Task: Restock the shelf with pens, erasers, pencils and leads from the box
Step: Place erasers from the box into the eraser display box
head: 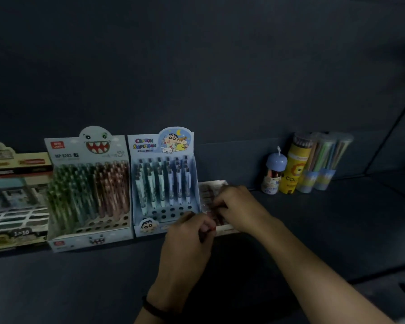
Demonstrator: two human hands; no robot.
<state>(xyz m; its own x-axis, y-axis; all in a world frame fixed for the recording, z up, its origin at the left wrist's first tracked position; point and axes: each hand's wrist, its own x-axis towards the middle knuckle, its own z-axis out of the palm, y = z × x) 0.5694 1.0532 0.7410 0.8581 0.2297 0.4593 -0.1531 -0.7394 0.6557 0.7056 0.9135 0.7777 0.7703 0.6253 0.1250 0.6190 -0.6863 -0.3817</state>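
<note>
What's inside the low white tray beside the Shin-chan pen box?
The low white tray holds rows of small dark items, too blurred to identify. The right hand covers its middle; the left hand, gripping some, hides its front corner.

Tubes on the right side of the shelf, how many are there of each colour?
Small tube with blue cap: 1
Yellow cardboard tube with lion picture: 1
Clear plastic tubes with blue bases: 2
Total: 4

We are looking at a stationery shop shelf [313, 230]: a shark-faced pen display box [89, 190] and a Crayon Shinchan pen box [164, 183] are standing left, pencil tubes [323, 160] far right.
</note>
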